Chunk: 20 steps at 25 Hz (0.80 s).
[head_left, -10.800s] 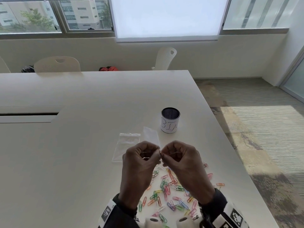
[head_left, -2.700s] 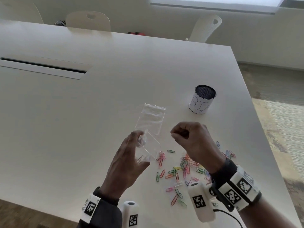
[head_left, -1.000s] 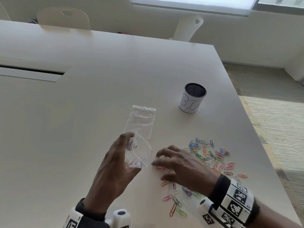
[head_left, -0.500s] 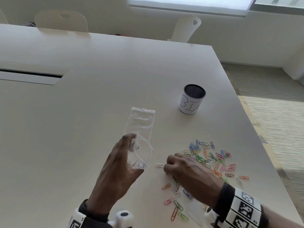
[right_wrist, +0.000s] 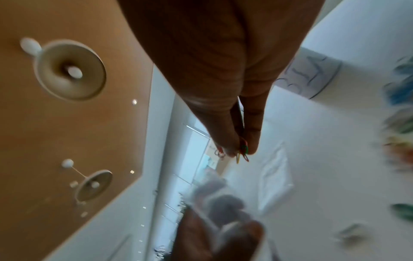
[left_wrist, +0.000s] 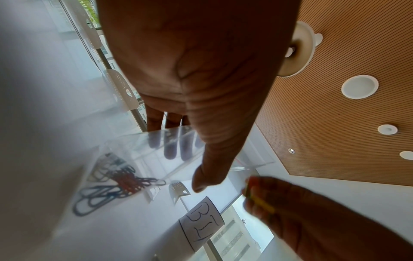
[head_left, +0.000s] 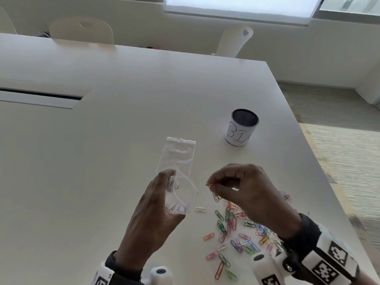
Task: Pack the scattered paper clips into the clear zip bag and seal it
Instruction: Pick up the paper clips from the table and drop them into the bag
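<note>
The left hand (head_left: 156, 210) grips the open zip bag (head_left: 183, 196) above the tabletop (head_left: 102, 161), its long axis upright, mouth toward the right hand (head_left: 244, 194), which pinches a few paper clips (head_left: 214, 194); loose clips (head_left: 236, 233) lie scattered below.

sleeves: dark cuffs (head_left: 125, 268) on both arms, ending right at the wrists
left wristband (head_left: 100, 277): white with black square marker codes, mostly cut off by the frame edge
right wristband (head_left: 327, 264): same white band, chunky, two black pixel-pattern markers showing
wrist cameras (head_left: 265, 268): white rounded pods with a dark round lens on top
hands: bare
</note>
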Available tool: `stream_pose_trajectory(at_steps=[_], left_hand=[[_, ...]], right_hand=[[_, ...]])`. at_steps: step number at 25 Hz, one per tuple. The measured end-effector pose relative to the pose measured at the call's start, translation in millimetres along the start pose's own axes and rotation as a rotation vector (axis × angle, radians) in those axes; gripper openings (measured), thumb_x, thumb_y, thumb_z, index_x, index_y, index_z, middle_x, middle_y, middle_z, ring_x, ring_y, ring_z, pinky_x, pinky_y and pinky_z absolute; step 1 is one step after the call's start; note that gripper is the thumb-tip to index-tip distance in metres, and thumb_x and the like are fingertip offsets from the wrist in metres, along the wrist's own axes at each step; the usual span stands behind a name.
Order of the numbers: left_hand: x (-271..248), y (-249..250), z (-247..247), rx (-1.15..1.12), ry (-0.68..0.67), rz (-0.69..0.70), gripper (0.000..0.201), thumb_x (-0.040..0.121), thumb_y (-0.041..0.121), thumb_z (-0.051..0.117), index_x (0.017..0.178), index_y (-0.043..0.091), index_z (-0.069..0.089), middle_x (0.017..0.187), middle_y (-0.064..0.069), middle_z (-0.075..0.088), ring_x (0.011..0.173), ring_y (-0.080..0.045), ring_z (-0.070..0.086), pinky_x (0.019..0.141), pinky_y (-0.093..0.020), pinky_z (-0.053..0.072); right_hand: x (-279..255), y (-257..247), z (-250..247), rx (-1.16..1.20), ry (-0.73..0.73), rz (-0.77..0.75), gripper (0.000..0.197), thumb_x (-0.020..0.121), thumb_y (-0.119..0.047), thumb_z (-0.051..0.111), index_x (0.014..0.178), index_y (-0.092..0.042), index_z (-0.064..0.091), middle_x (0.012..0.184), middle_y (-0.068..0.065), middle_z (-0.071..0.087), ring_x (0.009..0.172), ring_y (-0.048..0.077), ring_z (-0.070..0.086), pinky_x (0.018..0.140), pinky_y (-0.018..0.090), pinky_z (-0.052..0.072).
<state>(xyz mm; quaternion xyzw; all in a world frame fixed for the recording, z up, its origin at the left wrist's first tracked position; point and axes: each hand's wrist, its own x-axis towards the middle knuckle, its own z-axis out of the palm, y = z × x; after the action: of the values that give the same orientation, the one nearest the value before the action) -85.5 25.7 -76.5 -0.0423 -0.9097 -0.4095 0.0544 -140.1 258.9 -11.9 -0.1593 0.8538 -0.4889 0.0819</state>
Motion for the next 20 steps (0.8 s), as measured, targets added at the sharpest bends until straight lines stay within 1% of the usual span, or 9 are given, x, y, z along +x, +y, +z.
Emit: stream_pose_trajectory(at_steps=[2, 5, 8, 10, 13, 15, 17, 20], left_hand=[[0, 2, 2, 0.005, 0.001, 0.005, 0.073, 0.078, 0.024, 0.085, 0.134, 0.042, 0.042, 0.115, 0.022, 0.055, 0.105, -0.001, 0.057, 0.077, -0.012, 0.044], [1, 4, 4, 0.0, 0.005, 0.008, 0.077, 0.077, 0.023, 0.086, 0.136, 0.042, 0.04, 0.116, 0.02, 0.056, 0.104, -0.003, 0.058, 0.077, -0.014, 0.047], [0, 7, 6, -0.005, 0.012, 0.014, 0.078, 0.077, 0.022, 0.085, 0.137, 0.043, 0.039, 0.117, 0.02, 0.057, 0.105, -0.006, 0.059, 0.081, -0.018, 0.05], [-1, 8, 6, -0.011, 0.016, 0.02, 0.078, 0.077, 0.02, 0.084, 0.136, 0.044, 0.039, 0.117, 0.021, 0.057, 0.106, -0.004, 0.058, 0.082, -0.021, 0.052], [-1, 8, 6, -0.007, 0.022, 0.022, 0.075, 0.076, 0.017, 0.082, 0.134, 0.042, 0.041, 0.116, 0.022, 0.058, 0.104, -0.004, 0.058, 0.081, -0.018, 0.049], [-1, 8, 7, -0.012, 0.02, 0.022, 0.074, 0.076, 0.017, 0.082, 0.133, 0.042, 0.042, 0.115, 0.021, 0.058, 0.104, -0.005, 0.058, 0.081, -0.018, 0.049], [0, 9, 7, -0.021, 0.016, 0.028, 0.072, 0.076, 0.019, 0.082, 0.132, 0.041, 0.042, 0.113, 0.021, 0.056, 0.104, -0.004, 0.057, 0.081, -0.019, 0.051], [1, 10, 9, -0.019, 0.015, 0.04, 0.071, 0.076, 0.02, 0.083, 0.131, 0.039, 0.043, 0.112, 0.021, 0.055, 0.106, 0.0, 0.055, 0.081, -0.018, 0.049]], right_hand=[[-2, -26, 2, 0.094, 0.052, -0.052, 0.012, 0.085, -0.007, 0.084, 0.09, -0.018, 0.084, 0.086, -0.005, 0.08, 0.078, 0.013, 0.077, 0.079, 0.022, 0.063], [2, -43, 17, 0.032, 0.092, -0.108, 0.012, 0.085, -0.008, 0.084, 0.09, -0.019, 0.084, 0.084, -0.006, 0.077, 0.076, 0.01, 0.076, 0.076, 0.022, 0.062], [9, -40, 32, -0.147, 0.108, -0.172, 0.01, 0.088, -0.011, 0.081, 0.092, -0.02, 0.082, 0.084, -0.008, 0.073, 0.075, 0.01, 0.072, 0.075, 0.033, 0.061], [10, -38, 36, -0.188, 0.101, -0.178, 0.009, 0.089, -0.013, 0.081, 0.094, -0.021, 0.082, 0.085, -0.008, 0.073, 0.075, 0.008, 0.072, 0.074, 0.034, 0.061], [7, -41, 35, -0.183, 0.072, -0.155, 0.01, 0.09, -0.015, 0.08, 0.098, -0.021, 0.083, 0.084, -0.006, 0.079, 0.076, 0.005, 0.075, 0.074, 0.031, 0.062], [5, -44, 33, -0.191, 0.075, -0.156, 0.013, 0.09, -0.015, 0.08, 0.102, -0.021, 0.083, 0.086, -0.007, 0.081, 0.077, 0.002, 0.076, 0.075, 0.024, 0.062], [5, -46, 26, -0.182, 0.097, -0.163, 0.012, 0.09, -0.012, 0.08, 0.099, -0.021, 0.084, 0.083, -0.009, 0.08, 0.076, 0.001, 0.075, 0.072, 0.02, 0.06], [4, -42, 14, -0.17, 0.123, -0.14, 0.013, 0.09, -0.01, 0.08, 0.094, -0.022, 0.084, 0.078, -0.012, 0.079, 0.074, 0.0, 0.074, 0.072, 0.018, 0.06]])
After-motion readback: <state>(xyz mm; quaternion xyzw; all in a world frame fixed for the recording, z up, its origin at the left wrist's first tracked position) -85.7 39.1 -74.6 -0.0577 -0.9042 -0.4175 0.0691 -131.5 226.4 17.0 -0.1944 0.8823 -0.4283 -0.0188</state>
